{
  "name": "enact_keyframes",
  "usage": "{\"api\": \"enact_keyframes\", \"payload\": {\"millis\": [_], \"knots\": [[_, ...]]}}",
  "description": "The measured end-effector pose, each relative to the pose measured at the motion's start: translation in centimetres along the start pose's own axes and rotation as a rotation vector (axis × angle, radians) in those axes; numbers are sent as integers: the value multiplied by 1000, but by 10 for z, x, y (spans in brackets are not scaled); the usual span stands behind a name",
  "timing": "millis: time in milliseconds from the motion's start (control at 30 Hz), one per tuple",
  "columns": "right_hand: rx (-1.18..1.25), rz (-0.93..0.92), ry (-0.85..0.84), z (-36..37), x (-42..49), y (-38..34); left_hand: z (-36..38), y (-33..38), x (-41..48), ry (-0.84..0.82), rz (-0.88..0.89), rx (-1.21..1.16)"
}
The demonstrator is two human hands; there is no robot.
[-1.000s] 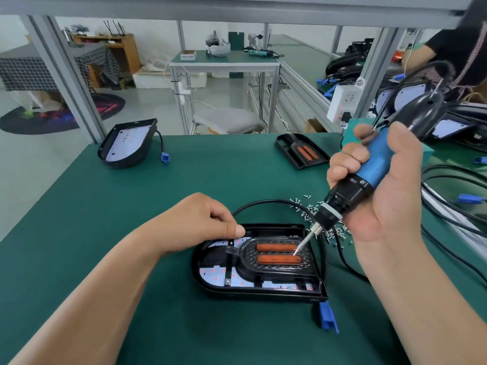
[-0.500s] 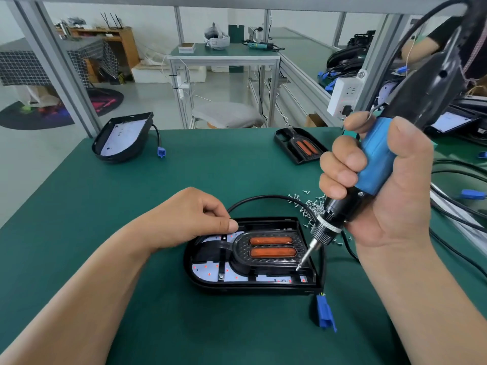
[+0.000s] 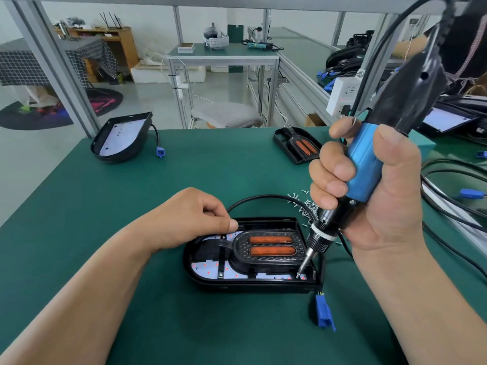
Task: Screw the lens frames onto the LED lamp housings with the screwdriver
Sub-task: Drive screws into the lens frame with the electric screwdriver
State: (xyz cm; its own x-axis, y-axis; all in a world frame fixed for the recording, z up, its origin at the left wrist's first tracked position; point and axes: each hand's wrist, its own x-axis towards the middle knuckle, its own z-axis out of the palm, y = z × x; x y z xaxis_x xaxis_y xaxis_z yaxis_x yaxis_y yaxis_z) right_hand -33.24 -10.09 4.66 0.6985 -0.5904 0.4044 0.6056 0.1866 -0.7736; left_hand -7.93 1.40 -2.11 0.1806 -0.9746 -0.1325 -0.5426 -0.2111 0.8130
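A black LED lamp housing [image 3: 253, 287] lies on the green mat with a black lens frame [image 3: 238, 255] seated in it, showing two orange lenses. My left hand [image 3: 195, 217] has its thumb tip on the housing's far left rim, with the fingers curled behind it. My right hand [image 3: 374, 206] grips the blue body of the electric screwdriver [image 3: 365, 164], held tilted. The bit tip touches a screw at the housing's near right corner. A pile of small loose screws [image 3: 303, 204] lies just behind the housing, partly hidden by my right hand.
A blue connector [image 3: 324, 312] on the housing's cable lies at the near right. A second housing [image 3: 118, 138] sits at the far left, and another lens frame [image 3: 297, 146] at the far middle. Black cables [image 3: 448, 206] cross the right side.
The screwdriver bit moved from the lens frame's right end down to the housing's near right corner. My left hand stayed at the far left rim.
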Motion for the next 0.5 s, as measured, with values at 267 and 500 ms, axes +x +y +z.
{"api": "enact_keyframes", "payload": {"millis": [267, 500], "knots": [[-13, 23, -60, 1, -1, 3, 9, 4, -1, 79, -2, 5], [-13, 62, -62, 3, 0, 6, 16, 2, -1, 164, -7, -11]]}}
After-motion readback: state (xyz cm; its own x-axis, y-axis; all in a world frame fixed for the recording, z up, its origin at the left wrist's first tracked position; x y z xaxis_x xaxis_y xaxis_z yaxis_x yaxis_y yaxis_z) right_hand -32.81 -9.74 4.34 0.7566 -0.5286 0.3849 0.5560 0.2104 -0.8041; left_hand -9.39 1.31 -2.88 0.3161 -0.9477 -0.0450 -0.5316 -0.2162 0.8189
